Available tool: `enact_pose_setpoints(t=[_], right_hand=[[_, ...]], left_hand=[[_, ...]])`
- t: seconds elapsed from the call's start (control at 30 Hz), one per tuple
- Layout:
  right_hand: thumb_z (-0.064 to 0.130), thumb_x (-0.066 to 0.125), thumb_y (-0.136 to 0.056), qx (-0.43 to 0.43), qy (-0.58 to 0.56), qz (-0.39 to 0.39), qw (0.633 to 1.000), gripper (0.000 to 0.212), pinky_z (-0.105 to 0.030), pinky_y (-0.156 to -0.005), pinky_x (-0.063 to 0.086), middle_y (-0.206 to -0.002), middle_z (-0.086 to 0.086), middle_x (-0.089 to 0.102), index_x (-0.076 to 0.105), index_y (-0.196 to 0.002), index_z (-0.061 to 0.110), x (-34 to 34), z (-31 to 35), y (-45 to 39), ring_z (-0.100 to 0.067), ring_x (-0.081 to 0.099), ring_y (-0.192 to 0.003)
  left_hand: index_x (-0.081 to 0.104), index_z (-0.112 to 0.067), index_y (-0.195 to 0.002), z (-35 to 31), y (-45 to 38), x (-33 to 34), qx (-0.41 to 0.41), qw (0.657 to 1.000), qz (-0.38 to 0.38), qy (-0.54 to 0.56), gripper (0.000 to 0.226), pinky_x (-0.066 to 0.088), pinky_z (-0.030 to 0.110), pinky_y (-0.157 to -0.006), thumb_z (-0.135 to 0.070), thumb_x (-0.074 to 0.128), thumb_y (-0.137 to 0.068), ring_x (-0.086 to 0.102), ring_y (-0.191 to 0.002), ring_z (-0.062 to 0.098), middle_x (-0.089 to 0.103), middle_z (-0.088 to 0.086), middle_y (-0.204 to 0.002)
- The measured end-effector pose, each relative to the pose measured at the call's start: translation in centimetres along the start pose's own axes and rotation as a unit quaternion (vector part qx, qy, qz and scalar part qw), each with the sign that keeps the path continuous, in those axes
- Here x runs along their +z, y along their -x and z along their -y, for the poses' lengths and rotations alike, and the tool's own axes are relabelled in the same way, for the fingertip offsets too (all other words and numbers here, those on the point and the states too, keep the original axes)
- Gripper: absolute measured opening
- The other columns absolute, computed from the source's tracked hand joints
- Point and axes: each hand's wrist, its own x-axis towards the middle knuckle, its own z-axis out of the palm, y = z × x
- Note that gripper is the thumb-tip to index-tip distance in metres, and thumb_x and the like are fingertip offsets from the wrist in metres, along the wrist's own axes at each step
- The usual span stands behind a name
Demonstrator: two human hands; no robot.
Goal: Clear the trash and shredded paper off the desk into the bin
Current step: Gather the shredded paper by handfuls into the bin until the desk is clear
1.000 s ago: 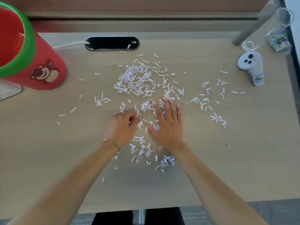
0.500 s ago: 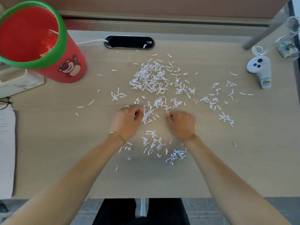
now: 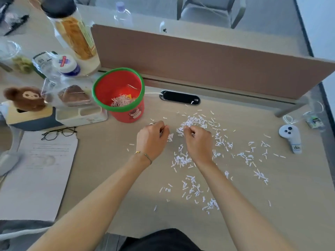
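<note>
Both hands are closed into loose fists, a little apart from each other, just above the desk (image 3: 108, 178). My left hand (image 3: 152, 138) has its fingers curled under, and a few white strips show at its right edge, so I judge it holds a small pinch of shredded paper (image 3: 195, 124); how much is inside I cannot tell. My right hand (image 3: 198, 140) also curls its fingers, and its fingertips pinch some strips at the near edge of the thickest heap. I use the two hands together because the pieces are small and light, and a pinch from each side takes more at once.

Most of the shredded paper lies on the desk around and behind my hands: the dense heap beyond my right hand, thinner groups near my wrists, and loose strips spread to the right, toward the white controller (image 3: 290, 140). The controller stands well apart from the heap, so it should not disturb me.

The red bin (image 3: 118, 95) with the green rim stands upright to the left of the heap, near my left hand, and some shreds already lie in its bottom. It is placed close so the way from heap to bin is short. Much paper is not yet cleared, so I judge the task is in an early part.

Further left lie glasses (image 3: 59, 133) on a sheet of paper (image 3: 39, 169), well apart from my work
</note>
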Motion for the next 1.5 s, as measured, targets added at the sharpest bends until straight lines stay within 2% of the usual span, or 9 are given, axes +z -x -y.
enact_pose_setpoints(t=[0.3,0.53,0.7,0.83,1.03,1.17,1.33,1.43,1.5], right_hand=[[0.021,0.057,-0.095,-0.073,-0.047,-0.027,0.996,0.051,-0.040,-0.049,0.023,-0.045,0.003,0.030,0.029,-0.053,0.019,3.3,11.9,-5.7,-0.014,0.025,-0.045],[0.025,0.058,-0.097,-0.102,-0.042,-0.033,0.993,0.055,-0.028,-0.047,0.021,-0.044,0.004,0.025,0.026,-0.052,0.020,6.3,17.8,-10.4,-0.013,0.025,-0.043],[0.027,0.056,-0.098,-0.086,-0.089,-0.020,0.992,0.053,-0.034,-0.048,0.026,-0.045,0.006,0.030,0.030,-0.053,0.017,8.5,20.1,-13.4,-0.013,0.026,-0.044],[0.023,0.057,-0.097,-0.051,-0.142,-0.004,0.989,0.059,-0.031,-0.049,0.028,-0.036,0.008,0.029,0.025,-0.048,0.022,10.0,21.5,-15.0,-0.012,0.029,-0.041],[0.029,0.058,-0.097,0.047,-0.231,0.060,0.970,0.062,-0.027,-0.052,0.030,-0.040,0.013,0.029,0.029,-0.042,0.023,13.0,21.0,-16.9,-0.008,0.031,-0.041],[0.035,0.055,-0.101,0.058,-0.224,0.085,0.969,0.054,-0.025,-0.049,0.032,-0.038,0.015,0.036,0.034,-0.053,0.021,14.4,20.7,-17.4,-0.005,0.036,-0.038],[0.024,0.055,-0.102,0.040,-0.197,0.100,0.975,0.053,-0.022,-0.047,0.030,-0.038,0.014,0.040,0.039,-0.053,0.018,15.6,20.3,-17.7,-0.002,0.038,-0.038],[0.026,0.056,-0.098,0.032,-0.142,0.107,0.984,0.044,-0.030,-0.057,0.037,-0.047,0.011,0.050,0.057,-0.057,0.010,16.3,19.6,-18.0,-0.007,0.045,-0.050],[0.025,0.055,-0.098,0.039,-0.117,0.132,0.983,0.040,-0.026,-0.065,0.045,-0.057,0.011,0.067,0.071,-0.064,0.014,16.4,19.1,-18.0,-0.005,0.059,-0.058]], left_hand=[[0.044,-0.012,-0.061,4.2,-6.7,-8.6,0.007,0.996,-0.091,0.020,0.040,0.038,0.037,-0.048,-0.029,0.056,-0.096,0.043,-0.051,0.028,0.044,0.000,-0.051],[0.048,-0.015,-0.061,7.4,-13.2,-12.2,0.000,0.994,-0.106,0.003,0.044,0.045,0.042,-0.046,-0.037,0.053,-0.099,0.049,-0.048,0.021,0.049,-0.003,-0.050],[0.056,-0.016,-0.068,9.2,-17.7,-12.0,-0.047,0.997,-0.049,0.023,0.038,0.044,0.036,-0.053,-0.037,0.051,-0.099,0.054,-0.056,0.022,0.058,-0.001,-0.059],[0.051,-0.019,-0.067,11.0,-19.6,-10.8,-0.061,0.995,0.073,-0.041,0.032,0.040,0.032,-0.051,-0.032,0.050,-0.097,0.053,-0.059,0.023,0.057,-0.003,-0.063],[0.070,-0.024,-0.080,12.7,-20.4,-11.2,-0.057,0.970,0.225,-0.078,0.021,0.046,0.031,-0.057,-0.026,0.052,-0.091,0.062,-0.069,0.020,0.065,-0.003,-0.073],[0.077,-0.022,-0.083,13.6,-20.2,-12.4,-0.043,0.973,0.205,-0.100,0.023,0.058,0.037,-0.073,-0.019,0.055,-0.085,0.067,-0.079,0.026,0.073,0.003,-0.084],[0.076,-0.021,-0.080,13.7,-19.8,-13.6,-0.038,0.981,0.158,-0.104,0.018,0.058,0.036,-0.073,-0.012,0.061,-0.080,0.066,-0.077,0.025,0.072,0.002,-0.083],[0.075,-0.017,-0.083,13.8,-19.6,-13.8,-0.034,0.985,0.137,-0.102,0.018,0.057,0.039,-0.074,-0.011,0.058,-0.081,0.066,-0.078,0.027,0.072,0.004,-0.083],[0.075,-0.018,-0.088,13.9,-19.5,-13.7,-0.028,0.987,0.122,-0.103,0.021,0.058,0.039,-0.074,-0.012,0.055,-0.083,0.067,-0.079,0.027,0.073,0.005,-0.086]])
